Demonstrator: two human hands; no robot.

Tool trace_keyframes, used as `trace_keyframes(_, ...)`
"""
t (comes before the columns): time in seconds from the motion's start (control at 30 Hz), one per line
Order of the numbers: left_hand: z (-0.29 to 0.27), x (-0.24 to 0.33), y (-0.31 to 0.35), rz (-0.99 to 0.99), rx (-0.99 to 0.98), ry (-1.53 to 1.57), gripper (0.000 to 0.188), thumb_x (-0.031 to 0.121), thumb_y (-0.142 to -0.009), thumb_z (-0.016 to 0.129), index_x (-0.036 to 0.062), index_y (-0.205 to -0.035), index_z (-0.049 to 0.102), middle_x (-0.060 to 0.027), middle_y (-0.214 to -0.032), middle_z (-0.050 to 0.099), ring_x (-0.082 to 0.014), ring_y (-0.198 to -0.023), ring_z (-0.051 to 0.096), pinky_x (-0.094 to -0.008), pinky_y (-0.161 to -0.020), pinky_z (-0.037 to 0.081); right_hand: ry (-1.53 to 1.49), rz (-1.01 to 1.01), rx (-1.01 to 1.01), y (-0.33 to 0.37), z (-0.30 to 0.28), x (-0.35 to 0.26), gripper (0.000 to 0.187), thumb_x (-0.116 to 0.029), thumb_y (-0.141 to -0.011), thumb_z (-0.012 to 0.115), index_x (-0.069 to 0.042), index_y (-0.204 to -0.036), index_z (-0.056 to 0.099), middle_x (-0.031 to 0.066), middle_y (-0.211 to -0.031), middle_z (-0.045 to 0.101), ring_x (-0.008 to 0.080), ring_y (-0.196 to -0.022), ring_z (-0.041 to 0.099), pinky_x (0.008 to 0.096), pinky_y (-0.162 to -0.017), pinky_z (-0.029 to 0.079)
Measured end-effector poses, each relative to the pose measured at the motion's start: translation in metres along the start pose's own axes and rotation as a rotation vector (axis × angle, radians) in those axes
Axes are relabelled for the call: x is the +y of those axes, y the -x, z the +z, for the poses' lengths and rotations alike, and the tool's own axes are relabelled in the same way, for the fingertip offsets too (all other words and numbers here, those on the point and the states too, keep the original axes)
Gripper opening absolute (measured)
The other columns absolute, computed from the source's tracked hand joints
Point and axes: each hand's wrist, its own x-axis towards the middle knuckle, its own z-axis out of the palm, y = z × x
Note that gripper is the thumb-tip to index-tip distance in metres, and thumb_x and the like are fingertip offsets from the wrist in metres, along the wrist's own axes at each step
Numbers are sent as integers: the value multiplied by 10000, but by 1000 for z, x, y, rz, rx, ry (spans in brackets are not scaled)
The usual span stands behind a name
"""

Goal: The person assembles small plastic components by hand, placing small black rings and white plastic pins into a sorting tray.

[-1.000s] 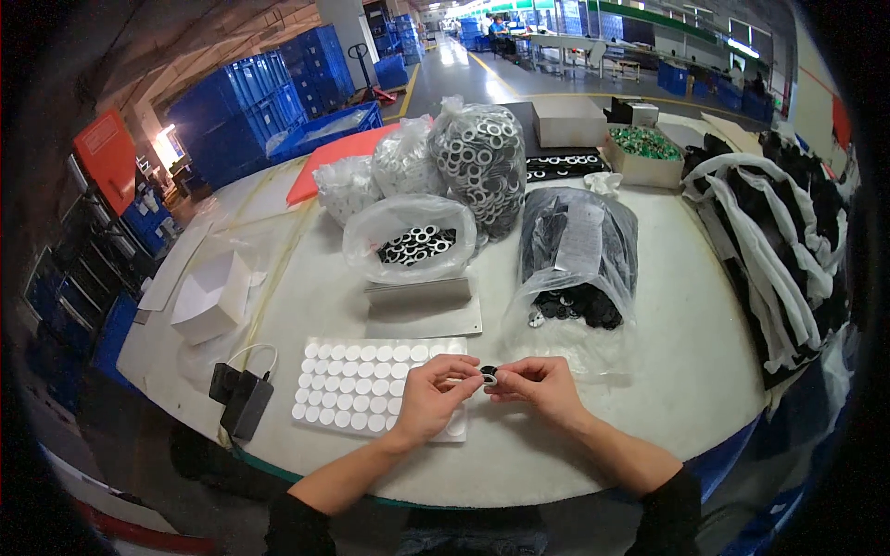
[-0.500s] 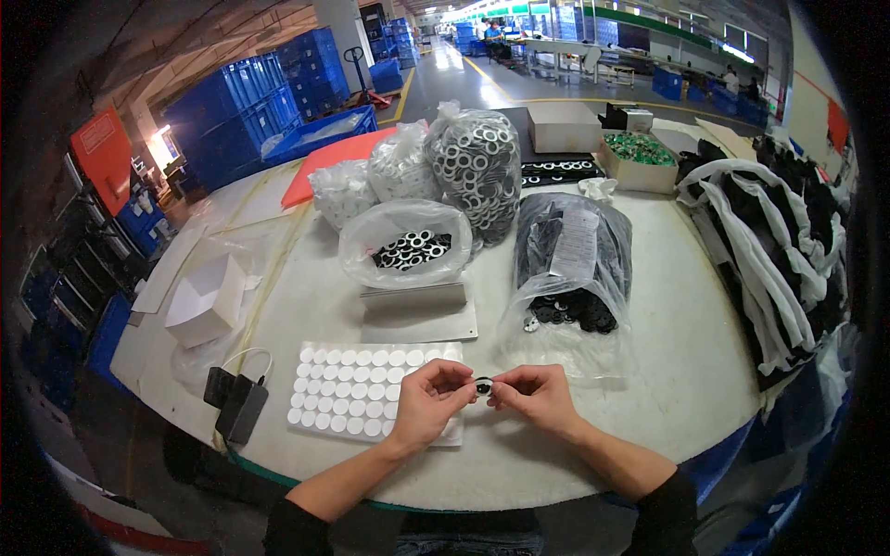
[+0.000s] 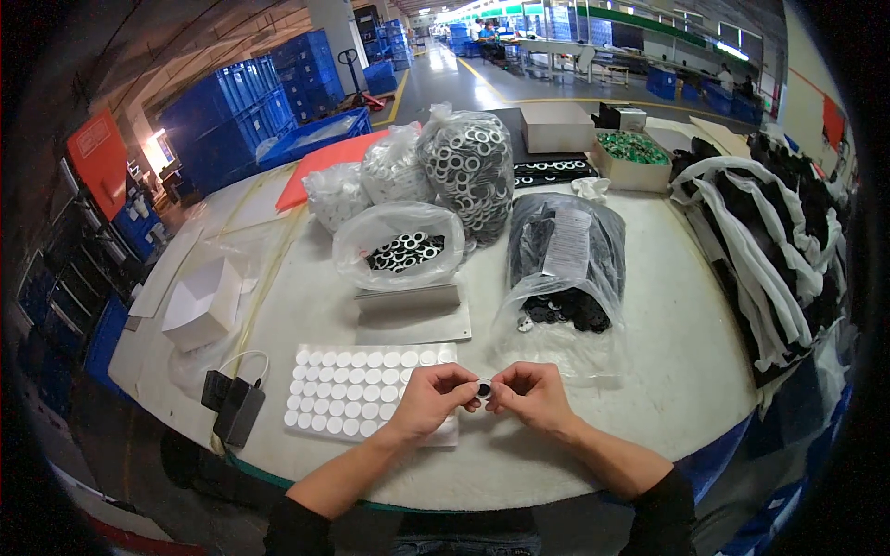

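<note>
Between my left hand (image 3: 432,398) and my right hand (image 3: 532,395) is a small round part (image 3: 484,389), silvery white at the rim and black in the middle. Both hands pinch it by its edges, just over the table. Beneath and beside my left hand lies a white sheet (image 3: 313,430) with rows of round white discs (image 3: 340,391). Beyond my hands, an open clear bag (image 3: 345,250) holds black-and-white rings (image 3: 406,250), resting by a grey metal stand (image 3: 408,302). To its right, another open bag (image 3: 616,313) spills black round parts (image 3: 584,310).
Full bags of rings (image 3: 468,176) and white pieces (image 3: 336,196) stand at the back. A box of green parts (image 3: 633,157) sits back right. At left are a white box (image 3: 201,306) and a black power adapter (image 3: 239,412). Black and white material (image 3: 760,250) is heaped along the right edge.
The round part has tilted, so its black middle and pale rim now show more fully. My hands keep their pinch in nearly the same place; the whole view has shifted slightly.
</note>
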Motion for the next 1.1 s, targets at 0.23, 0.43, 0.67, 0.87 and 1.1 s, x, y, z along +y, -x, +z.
trace_keyframes(0.23,-14,29,-5,-84,-253,-336,121,80,-857,606,-26,-903,643,-37,-737,638,-86,-668,588,-214,-609,465,251,-95,-154,-1,-11,1,133,-91,-805,662,39,-831,645,44,-675,639,93,-609,610,221,-554,485)
trace_keyframes(0.43,-2,26,-5,-67,-163,-291,154,69,-842,610,-30,-957,634,-39,-795,645,-79,-706,588,-219,-645,473,54,17,-37,-2,-7,-4,164,-112,-812,673,48,-824,637,48,-675,641,79,-619,596,215,-554,478)
trace_keyframes(0.67,4,6,-2,42,-51,-101,161,60,-833,642,-34,-963,627,-50,-826,647,-89,-727,600,-216,-671,481,43,-90,75,-1,2,2,155,-106,-810,672,44,-820,634,45,-675,639,72,-614,587,216,-537,473)
trace_keyframes(0.87,4,8,-4,-75,-54,-168,123,2,-810,637,-62,-913,623,-96,-815,644,-136,-692,616,-252,-652,516,283,-118,15,-1,-7,1,160,-117,-784,678,27,-819,617,39,-658,631,68,-588,571,232,-531,471)
trace_keyframes(1.1,5,3,0,-159,68,99,113,-6,-798,633,-67,-892,630,-114,-805,652,-159,-699,640,-262,-658,545,368,-259,-9,-2,-4,-2,117,-95,-810,638,15,-813,599,30,-663,615,62,-590,564,220,-533,465)
